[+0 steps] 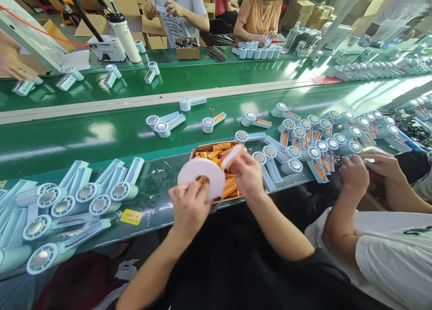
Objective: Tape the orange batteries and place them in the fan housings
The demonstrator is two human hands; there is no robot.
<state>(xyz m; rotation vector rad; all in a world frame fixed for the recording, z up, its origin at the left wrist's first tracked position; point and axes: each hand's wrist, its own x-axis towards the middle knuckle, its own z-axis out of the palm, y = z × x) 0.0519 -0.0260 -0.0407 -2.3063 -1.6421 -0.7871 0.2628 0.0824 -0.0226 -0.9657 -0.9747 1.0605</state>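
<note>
My left hand [192,204] is closed on a roll of white tape [189,169], its fingers at the hole in the middle. A short white strip [232,156] is pinched in my right hand [248,175], just right of the roll; whether it is still joined to the roll I cannot tell. Both hands are above an open cardboard box [202,147] of orange cylindrical battery cells [231,187]. The roll hides part of the box. Pale blue handheld fan bodies [101,204] with open handles lie to the left.
More fan bodies [299,152], several with orange cells and wires, crowd the right side. Green conveyor belts [101,132] run across, carrying spaced fans. A co-worker's hands [354,172] work close on my right. Other people sit across the line. A yellow label [131,217] marks the bench edge.
</note>
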